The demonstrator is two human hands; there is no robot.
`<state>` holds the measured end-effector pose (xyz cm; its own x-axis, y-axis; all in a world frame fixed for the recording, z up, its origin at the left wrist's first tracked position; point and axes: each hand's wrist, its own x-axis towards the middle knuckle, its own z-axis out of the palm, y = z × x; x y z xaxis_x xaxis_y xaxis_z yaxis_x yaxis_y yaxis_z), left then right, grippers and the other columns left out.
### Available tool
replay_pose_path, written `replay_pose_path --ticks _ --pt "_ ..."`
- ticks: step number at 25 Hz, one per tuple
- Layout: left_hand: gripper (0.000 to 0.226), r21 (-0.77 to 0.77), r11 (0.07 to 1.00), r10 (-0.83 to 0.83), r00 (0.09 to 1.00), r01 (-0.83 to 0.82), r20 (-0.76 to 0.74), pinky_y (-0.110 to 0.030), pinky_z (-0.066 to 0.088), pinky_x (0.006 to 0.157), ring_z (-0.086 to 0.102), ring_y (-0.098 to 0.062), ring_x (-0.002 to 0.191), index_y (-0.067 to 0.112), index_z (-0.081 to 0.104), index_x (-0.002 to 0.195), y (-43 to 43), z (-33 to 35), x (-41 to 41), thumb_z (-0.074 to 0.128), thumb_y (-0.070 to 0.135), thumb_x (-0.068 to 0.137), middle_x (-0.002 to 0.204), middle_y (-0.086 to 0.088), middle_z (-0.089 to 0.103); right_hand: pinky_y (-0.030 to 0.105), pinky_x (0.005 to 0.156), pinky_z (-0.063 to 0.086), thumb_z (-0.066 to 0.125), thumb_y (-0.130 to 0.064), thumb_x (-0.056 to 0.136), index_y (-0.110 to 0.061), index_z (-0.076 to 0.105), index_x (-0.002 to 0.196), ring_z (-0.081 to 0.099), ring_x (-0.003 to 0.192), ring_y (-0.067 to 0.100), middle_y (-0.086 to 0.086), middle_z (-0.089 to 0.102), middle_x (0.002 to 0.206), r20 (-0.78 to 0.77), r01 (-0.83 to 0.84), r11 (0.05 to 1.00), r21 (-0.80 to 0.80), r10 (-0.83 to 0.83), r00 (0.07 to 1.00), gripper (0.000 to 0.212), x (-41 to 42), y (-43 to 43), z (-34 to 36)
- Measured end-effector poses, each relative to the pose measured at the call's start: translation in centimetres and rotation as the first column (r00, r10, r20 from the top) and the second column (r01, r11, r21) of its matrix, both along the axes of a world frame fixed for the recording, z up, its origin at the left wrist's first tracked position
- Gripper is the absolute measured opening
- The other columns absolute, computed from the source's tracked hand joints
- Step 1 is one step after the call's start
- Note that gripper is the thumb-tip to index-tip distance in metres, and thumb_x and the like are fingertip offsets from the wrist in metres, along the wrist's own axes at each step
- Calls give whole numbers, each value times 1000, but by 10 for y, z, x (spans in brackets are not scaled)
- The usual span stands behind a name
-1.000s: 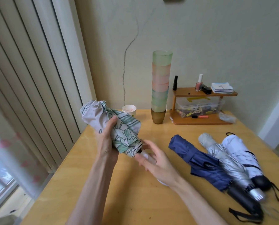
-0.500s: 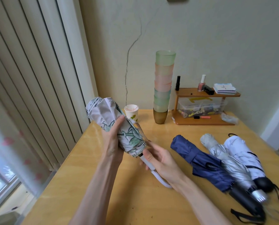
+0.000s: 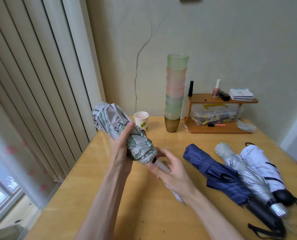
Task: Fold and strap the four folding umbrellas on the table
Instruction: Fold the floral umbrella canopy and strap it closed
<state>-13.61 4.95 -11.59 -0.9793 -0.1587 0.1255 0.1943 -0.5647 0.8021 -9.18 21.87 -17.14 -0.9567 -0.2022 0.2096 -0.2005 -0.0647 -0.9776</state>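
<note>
1. Gripping the patterned umbrella round its bunched canopy, your left hand holds it tilted above the counter, nearer you than the cup stack and to its left.
2. Your right hand is curled round the white handle.
3. The navy umbrella, silver umbrella and white umbrella lie side by side, nearer you than the cup stack and to its right.

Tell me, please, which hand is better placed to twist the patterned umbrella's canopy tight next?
Probably the left hand: it grips the patterned umbrella around its canopy, while the right hand holds the white handle to steady it.
</note>
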Motion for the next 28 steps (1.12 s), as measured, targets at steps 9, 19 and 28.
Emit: replay_pose_path --ticks 9,19,28 --pt "16 8 1000 22 1000 -22 -13 -40 59 72 68 -24 72 8 64 106 8 4 4 74 10 94 86 -11 69 32 62 51 69 -38 101 0 70 121 66 77 25 12 73 106 167 -153 986 -66 162 973 43 -1 7 2" --pt "36 53 998 42 999 -41 -4 -39 62 74 71 -22 81 9 65 118 2 4 1 80 23 87 95 -9 73 30 61 49 57 -43 105 -5 77 102 58 63 21 16 71 81 130 19 999 -33 -15 991 43 -6 8 -1" --pt "47 84 987 139 990 -139 6 -45 62 88 71 -23 96 6 68 129 3 6 -3 83 24 88 103 -5 73 29 72 55 84 -25 87 -17 71 129 71 86 19 7 79 114 72 -23 998 -59 27 997 45 -3 13 2"
